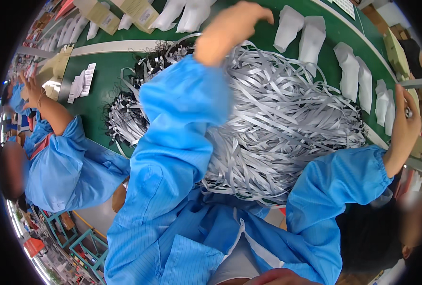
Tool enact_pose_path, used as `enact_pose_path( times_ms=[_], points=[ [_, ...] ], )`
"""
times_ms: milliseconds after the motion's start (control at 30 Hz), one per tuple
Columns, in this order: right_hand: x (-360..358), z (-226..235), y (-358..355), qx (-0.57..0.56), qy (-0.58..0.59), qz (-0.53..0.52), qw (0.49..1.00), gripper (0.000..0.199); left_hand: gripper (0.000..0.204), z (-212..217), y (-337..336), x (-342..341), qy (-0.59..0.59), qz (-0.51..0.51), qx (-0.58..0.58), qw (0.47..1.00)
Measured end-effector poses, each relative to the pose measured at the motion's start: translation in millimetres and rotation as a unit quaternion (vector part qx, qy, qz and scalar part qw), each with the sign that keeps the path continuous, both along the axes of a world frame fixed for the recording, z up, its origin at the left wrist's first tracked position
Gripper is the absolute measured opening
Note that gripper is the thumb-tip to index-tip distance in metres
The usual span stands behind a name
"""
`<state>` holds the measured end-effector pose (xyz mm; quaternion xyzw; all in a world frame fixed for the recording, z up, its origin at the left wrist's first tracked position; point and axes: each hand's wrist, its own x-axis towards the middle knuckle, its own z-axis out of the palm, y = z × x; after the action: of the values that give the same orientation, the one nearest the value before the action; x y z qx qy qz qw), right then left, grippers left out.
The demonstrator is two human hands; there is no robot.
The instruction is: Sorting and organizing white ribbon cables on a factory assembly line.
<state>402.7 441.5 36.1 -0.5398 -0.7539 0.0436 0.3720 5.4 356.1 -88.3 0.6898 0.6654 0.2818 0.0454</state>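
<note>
Bright, even indoor light is filling my view.
My left hand [233,31] is looking blurred, my right hand [404,127] sharper; the grey flat cables [277,107] are catching a pale sheen, strip lights [16,223] are glaring at lower left, and fisheye distortion is bending the green table [105,71] toward a black rim.

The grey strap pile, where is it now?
In the head view, the pile lies right of centre on the green table, mostly between the person's sleeves.
</note>
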Motion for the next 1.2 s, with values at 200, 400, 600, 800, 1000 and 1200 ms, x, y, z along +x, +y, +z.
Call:
enact_pose_path(
  times_ms=[200, 400, 600, 800, 1000, 1200],
  points=[
    [-25, -2, -13, 0.003, -0.008, 0.001, 1.000, 0.037, 0.043, -54, 8, 15, 0.004, -0.022, -0.027, 0.999],
    [-29, -3, -17, -0.035, 0.028, 0.031, 0.999, 0.032, 0.018, -28, 5, 15, -0.012, 0.010, -0.135, 0.991],
    [-71, 7, -46, -0.143, 0.097, 0.190, 0.967, 0.031, 0.015, 52, -9, 21, -0.166, -0.018, -0.029, 0.986],
    [-147, -30, -67, -0.229, 0.186, 0.336, 0.895, 0.035, 0.012, 143, -70, 68, -0.418, -0.048, 0.158, 0.893],
    [-156, -37, -64, -0.280, 0.068, 0.524, 0.801, 0.025, 0.015, 162, -89, 60, -0.395, -0.156, 0.279, 0.861],
    [-143, -30, -60, -0.306, 0.053, 0.545, 0.779, 0.019, 0.009, 166, -151, 9, -0.630, -0.178, 0.325, 0.683]
  ],
)
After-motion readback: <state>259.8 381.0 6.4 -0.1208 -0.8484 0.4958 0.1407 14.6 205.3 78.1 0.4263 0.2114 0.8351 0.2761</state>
